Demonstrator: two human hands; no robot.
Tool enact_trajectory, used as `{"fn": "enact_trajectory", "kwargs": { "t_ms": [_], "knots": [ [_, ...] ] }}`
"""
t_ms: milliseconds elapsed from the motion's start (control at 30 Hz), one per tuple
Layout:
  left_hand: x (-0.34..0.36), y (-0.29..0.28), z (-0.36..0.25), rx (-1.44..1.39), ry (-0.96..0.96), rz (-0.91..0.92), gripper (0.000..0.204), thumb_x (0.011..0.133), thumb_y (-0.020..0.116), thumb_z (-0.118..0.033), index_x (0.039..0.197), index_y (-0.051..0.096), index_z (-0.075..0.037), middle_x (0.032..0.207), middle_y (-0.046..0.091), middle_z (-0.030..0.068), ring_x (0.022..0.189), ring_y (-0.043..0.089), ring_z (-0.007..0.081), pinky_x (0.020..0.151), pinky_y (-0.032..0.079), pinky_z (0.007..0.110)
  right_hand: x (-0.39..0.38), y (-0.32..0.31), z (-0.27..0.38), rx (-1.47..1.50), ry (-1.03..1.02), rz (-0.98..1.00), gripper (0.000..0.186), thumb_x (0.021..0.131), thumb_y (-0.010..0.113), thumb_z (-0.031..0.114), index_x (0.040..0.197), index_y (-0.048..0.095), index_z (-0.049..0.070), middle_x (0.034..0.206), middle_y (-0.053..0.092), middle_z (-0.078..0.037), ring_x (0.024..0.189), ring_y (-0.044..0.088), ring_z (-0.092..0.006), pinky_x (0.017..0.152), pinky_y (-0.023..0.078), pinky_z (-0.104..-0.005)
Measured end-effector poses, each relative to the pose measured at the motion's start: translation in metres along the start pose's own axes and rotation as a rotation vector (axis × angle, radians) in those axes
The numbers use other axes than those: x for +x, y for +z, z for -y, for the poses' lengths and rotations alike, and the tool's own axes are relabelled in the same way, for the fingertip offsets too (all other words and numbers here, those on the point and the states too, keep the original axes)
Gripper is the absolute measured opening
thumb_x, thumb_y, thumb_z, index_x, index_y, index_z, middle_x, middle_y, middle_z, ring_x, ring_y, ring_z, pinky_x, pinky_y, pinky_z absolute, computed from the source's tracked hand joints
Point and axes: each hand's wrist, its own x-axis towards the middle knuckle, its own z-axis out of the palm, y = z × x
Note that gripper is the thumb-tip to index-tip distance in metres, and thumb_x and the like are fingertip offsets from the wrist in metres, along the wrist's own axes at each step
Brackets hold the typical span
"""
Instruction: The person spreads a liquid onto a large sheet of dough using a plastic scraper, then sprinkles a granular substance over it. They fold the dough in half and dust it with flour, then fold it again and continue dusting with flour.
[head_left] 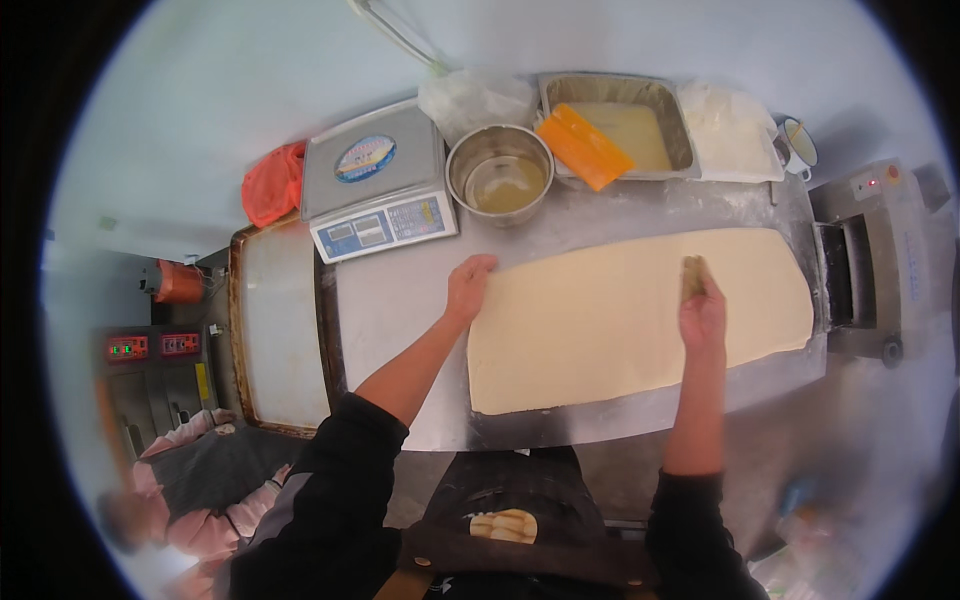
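Observation:
A wide sheet of pale dough (620,320) lies flat on the metal worktable, smooth on top. At its far left corner is my left hand (467,287), fingers curled and pressed together against the dough's edge. Over the right part of the sheet my right hand (704,315) is closed around a small olive-brown piece (693,274), perhaps a brush or a sponge; its kind does not show clearly. Behind the dough stands a steel bowl (500,175) with some yellowish liquid in it.
A digital scale (375,165) stands at the back left beside a red plastic bag (274,185). An orange scraper (585,147) leans across a steel pan (683,140). At right is a machine (880,260); at left, a baking tray (246,330) and a co-worker's sleeve (210,530).

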Motion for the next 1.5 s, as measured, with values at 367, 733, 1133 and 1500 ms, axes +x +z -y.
{"fn": "enact_trajectory", "kwargs": {
  "t_ms": [367, 733, 1133, 1500],
  "knots": [
    [0.001, -0.001, -0.004, -0.208, 0.068, -0.003, 0.029, 0.111, 0.048, -0.008, 0.130, 0.067, 0.005, 0.123, 0.075, 0.0148, 0.118, 0.070, 0.0234, 0.109, 0.053, 0.037, -0.053, 0.064, -0.167, 0.149, 0.419, 0.009, 0.037, 0.111, 0.059, 0.016, 0.140, 0.063, -0.006, 0.136, 0.070, -0.015, 0.128, 0.067, -0.0234, 0.109, 0.057, -0.0333],
    [0.023, 0.023, -0.008, -0.243, 0.100, 0.294, 0.040, 0.115, 0.041, -0.019, 0.140, 0.062, 0.003, 0.133, 0.072, 0.0195, 0.127, 0.069, 0.0276, 0.115, 0.050, 0.039, -0.040, 0.100, -0.130, 0.000, 0.142, -0.134, 0.030, 0.105, 0.068, 0.009, 0.132, 0.067, -0.005, 0.133, 0.071, -0.014, 0.124, 0.069, -0.0250, 0.103, 0.059, -0.0338],
    [0.066, 0.077, -0.034, -0.176, -0.039, 0.524, 0.075, 0.115, 0.032, -0.060, 0.149, 0.057, 0.002, 0.138, 0.070, 0.0232, 0.133, 0.066, 0.0308, 0.118, 0.048, 0.043, -0.013, 0.050, -0.127, -0.143, -0.039, -0.215, 0.041, 0.105, 0.069, 0.020, 0.137, 0.067, -0.006, 0.132, 0.071, -0.018, 0.131, 0.064, -0.0286, 0.108, 0.053, -0.0357],
    [0.080, 0.112, -0.059, -0.068, -0.117, 0.438, 0.063, 0.115, 0.044, -0.053, 0.140, 0.065, 0.001, 0.128, 0.075, 0.0215, 0.124, 0.071, 0.0306, 0.111, 0.054, 0.042, 0.063, -0.009, -0.093, -0.591, -0.331, -0.435, 0.041, 0.104, 0.066, 0.007, 0.140, 0.063, -0.011, 0.137, 0.070, -0.016, 0.122, 0.067, -0.0232, 0.107, 0.054, -0.0346]
  ]
}}
